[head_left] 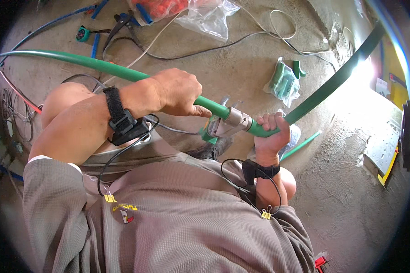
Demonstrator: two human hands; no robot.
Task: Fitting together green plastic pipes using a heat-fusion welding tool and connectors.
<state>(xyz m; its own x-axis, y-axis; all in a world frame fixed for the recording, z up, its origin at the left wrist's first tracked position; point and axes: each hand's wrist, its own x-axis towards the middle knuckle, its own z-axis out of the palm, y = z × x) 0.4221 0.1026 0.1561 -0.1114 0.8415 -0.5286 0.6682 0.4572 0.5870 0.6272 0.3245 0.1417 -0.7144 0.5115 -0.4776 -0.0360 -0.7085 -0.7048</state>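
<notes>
My left hand point(180, 93) is closed round the long green plastic pipe point(96, 67), one finger stretched out toward its end. That pipe runs off to the far left. Its end meets one side of the metal heating sockets point(236, 117) of a pipe fusion welder, whose green body point(208, 133) sits just below and is partly hidden. On the other side of the sockets, my right hand point(272, 132) grips a second green pipe point(325, 88), which curves up to the far right. Whether the pipe ends sit fully inside the sockets I cannot tell.
A bag of green fittings point(283, 84) lies ahead, beside a loose fitting point(298, 69). Cables point(187, 57) cross the concrete floor. Far left are a tape measure point(82, 34) and pipe cutters point(118, 28). A metal plate point(381, 141) lies at right.
</notes>
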